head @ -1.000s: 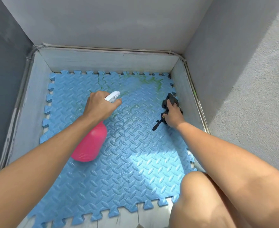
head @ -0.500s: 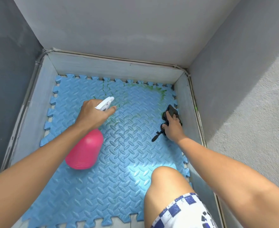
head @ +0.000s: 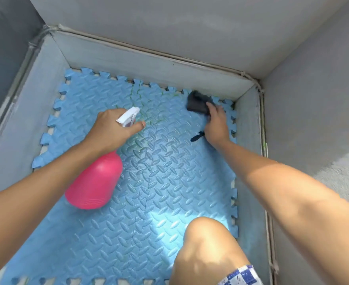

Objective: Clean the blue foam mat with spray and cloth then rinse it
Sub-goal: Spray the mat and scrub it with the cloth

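Observation:
The blue foam mat (head: 159,182) with puzzle edges covers the floor of a grey walled corner. Green stains (head: 146,114) streak its far middle part. My left hand (head: 111,130) grips the white trigger head of a pink spray bottle (head: 95,182), held above the mat with the nozzle facing the stains. My right hand (head: 216,124) presses a dark cloth (head: 198,103) onto the mat near its far right corner, fingers over the cloth's near edge. A dark strap of the cloth sticks out under my wrist.
Low grey kerb walls (head: 148,64) box the mat in on the far, left and right sides. Taller grey walls (head: 313,99) rise behind them. My bare right knee (head: 206,243) sits over the mat's near right part.
My right hand has slid the cloth away from me toward the mat's far right corner. The left hand with the bottle kept its place over the mat. The camera moved closer.

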Tool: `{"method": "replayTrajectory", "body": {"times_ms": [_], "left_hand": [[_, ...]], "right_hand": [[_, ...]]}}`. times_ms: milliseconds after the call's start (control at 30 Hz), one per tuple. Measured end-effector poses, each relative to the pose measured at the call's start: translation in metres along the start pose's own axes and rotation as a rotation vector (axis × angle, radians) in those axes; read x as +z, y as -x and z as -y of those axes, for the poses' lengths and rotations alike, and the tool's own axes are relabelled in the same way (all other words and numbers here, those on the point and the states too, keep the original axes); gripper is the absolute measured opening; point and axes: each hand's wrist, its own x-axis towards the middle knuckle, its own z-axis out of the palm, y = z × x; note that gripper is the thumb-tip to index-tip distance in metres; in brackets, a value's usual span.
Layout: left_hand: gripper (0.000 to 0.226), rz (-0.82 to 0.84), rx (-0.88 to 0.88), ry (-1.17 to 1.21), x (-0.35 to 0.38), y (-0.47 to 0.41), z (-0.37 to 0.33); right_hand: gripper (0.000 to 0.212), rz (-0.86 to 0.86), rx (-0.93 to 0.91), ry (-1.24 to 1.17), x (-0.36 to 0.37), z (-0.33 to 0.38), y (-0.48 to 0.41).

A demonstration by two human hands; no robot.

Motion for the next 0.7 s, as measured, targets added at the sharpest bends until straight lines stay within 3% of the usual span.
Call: {"method": "replayTrajectory", "body": {"times_ms": [100,167,233,333,400,467,600,700], "left_hand": [[0.051,0.028,0.029,-0.044,0.005,0.003,-0.003],[0.055,0.018,0.020,-0.053,0.007,0.006,-0.005],[0.053,0.016,-0.015,-0.052,0.009,0.006,-0.009],[0.045,0.008,-0.089,-0.030,0.009,0.005,-0.014],[0.043,0.001,-0.132,-0.014,0.006,0.005,-0.013],[0.045,-0.001,-0.155,0.000,0.001,0.006,-0.010],[0.047,-0.001,-0.172,0.032,-0.004,0.013,-0.009],[0.045,0.011,-0.174,0.037,-0.005,0.015,-0.010]], "right_hand": [[0.069,-0.205,0.320,-0.036,-0.006,-0.012,-0.023],[0.067,-0.248,0.303,-0.083,0.013,0.014,-0.018],[0.063,-0.158,0.055,-0.079,0.040,0.047,0.001],[0.056,0.106,-0.542,0.036,0.061,0.068,0.024],[0.053,0.218,-0.710,0.126,0.049,0.055,0.007],[0.056,0.207,-0.602,0.142,0.030,0.039,-0.012],[0.069,0.009,-0.012,0.039,-0.004,0.005,-0.035],[0.068,-0.035,0.030,-0.043,0.004,0.020,-0.011]]}}
